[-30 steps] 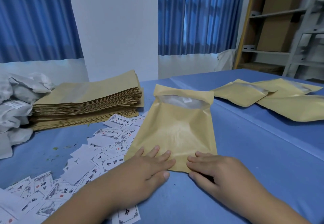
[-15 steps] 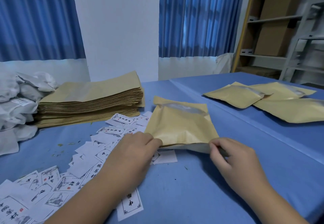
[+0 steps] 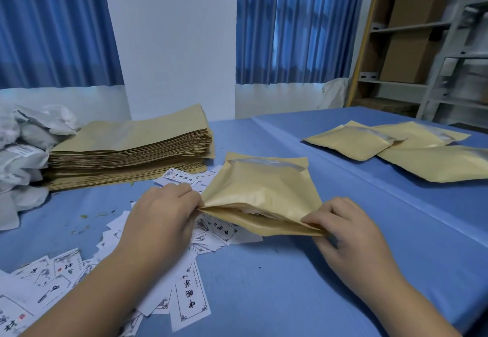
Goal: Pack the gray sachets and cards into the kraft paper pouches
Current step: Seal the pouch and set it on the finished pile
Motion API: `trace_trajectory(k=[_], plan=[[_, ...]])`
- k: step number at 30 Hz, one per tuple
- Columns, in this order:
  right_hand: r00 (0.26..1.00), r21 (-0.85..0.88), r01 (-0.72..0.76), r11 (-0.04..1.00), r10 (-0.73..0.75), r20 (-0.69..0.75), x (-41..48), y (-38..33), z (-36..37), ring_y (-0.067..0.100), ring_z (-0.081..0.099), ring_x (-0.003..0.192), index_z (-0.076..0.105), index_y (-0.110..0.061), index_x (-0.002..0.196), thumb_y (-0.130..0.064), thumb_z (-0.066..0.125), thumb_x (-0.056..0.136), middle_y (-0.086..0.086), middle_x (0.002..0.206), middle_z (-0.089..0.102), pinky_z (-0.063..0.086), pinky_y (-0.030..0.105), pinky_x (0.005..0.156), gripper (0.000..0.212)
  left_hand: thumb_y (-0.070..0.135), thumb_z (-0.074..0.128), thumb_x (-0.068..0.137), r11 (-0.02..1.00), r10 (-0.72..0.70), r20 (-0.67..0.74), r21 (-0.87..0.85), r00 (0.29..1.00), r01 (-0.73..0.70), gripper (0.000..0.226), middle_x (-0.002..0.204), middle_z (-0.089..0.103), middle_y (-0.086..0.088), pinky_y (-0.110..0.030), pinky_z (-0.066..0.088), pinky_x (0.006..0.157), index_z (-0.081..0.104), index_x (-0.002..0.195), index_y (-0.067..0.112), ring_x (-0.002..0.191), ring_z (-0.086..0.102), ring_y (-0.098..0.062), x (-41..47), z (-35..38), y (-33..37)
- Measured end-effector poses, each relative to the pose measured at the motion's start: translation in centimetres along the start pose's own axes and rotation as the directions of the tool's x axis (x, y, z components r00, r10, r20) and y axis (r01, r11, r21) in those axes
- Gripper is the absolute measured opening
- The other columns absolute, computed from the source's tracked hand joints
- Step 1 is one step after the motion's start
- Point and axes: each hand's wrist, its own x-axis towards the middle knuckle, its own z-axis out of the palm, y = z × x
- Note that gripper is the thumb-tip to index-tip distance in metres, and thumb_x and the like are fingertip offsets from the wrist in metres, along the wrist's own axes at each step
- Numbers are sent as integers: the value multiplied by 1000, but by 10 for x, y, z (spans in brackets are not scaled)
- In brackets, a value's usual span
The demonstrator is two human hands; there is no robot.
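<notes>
A filled kraft paper pouch (image 3: 266, 186) lies in the middle of the blue table (image 3: 264, 284), its near end lifted off the surface. My left hand (image 3: 161, 218) pinches its near left corner and my right hand (image 3: 343, 228) pinches its near right corner. Something pale shows inside the pouch's near end. White printed cards (image 3: 190, 297) lie scattered under and left of my left arm. A tall stack of flat kraft pouches (image 3: 126, 152) stands at the back left, with gray sachets (image 3: 21, 157) piled beside it at the left edge.
Three filled kraft pouches (image 3: 412, 152) lie at the right on the far half of the table. A raised seam (image 3: 343, 167) in the blue cloth runs diagonally between them and my hands. Shelving with cardboard boxes (image 3: 412, 33) stands at the back right.
The pouch lay flat under both hands a second ago. Both hands have since taken its near corners and lifted that end, spreading it wider.
</notes>
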Motion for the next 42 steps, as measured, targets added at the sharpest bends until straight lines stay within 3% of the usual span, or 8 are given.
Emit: trace_trajectory(k=[6,9,15,19,26,32,39,42], plan=[[999,-1,-1,1000,1,-45,-3,1,1,15,49,57,79,-16,76,13,85,51,-5,58,51,37,17,48,39,-9,64,55,992,87,85,79,993,-94,24,67,54,-5,-37,41,50,62,71,9,59,51,-31,0,2,5],[999,29,-35,999,36,-40,-4,0,1,18,51,54,79,-17,76,12,85,53,-5,56,50,40,27,46,37,-16,72,45,993,71,71,88,995,-77,35,60,51,-3,-33,39,49,62,64,11,54,48,-29,1,1,11],[1000,-25,23,999,-23,-1,-2,-4,-1,23,50,55,75,-15,77,6,84,58,-2,62,50,38,27,48,30,-11,76,48,988,103,62,109,993,-109,30,56,51,0,-36,43,49,62,60,12,52,51,-27,2,1,11],[988,-64,153,986,-154,-20,0,-8,2,26,49,54,73,-12,76,2,81,65,2,63,52,41,32,47,19,-4,59,64,980,148,46,126,988,-153,14,61,50,-4,-37,41,50,58,64,10,55,51,-29,3,1,16],[989,-69,105,992,-111,-96,-3,-4,6,27,50,54,69,-4,72,9,77,67,5,63,53,43,36,41,16,4,81,49,950,260,126,144,957,-277,25,59,52,-1,-31,41,49,60,59,14,50,51,-25,11,5,41],[989,-92,143,985,-146,-25,-1,-9,5,24,51,60,69,-10,76,-1,78,69,0,70,56,42,33,51,14,6,85,42,948,253,211,142,944,-286,32,58,52,2,-27,37,47,58,56,16,49,51,-24,8,2,39],[971,-143,216,966,-227,-70,2,-8,10,27,51,51,72,-11,67,11,81,53,1,58,55,42,32,43,28,8,84,48,947,251,196,154,948,-282,33,69,56,1,-32,41,51,64,72,18,58,54,-24,13,3,56],[974,-142,204,969,-215,-69,1,-7,10,26,51,49,71,-11,64,9,82,50,1,56,52,41,30,41,27,8,80,40,918,312,292,152,904,-366,33,59,52,4,-26,36,50,59,62,21,50,52,-20,22,5,70]])
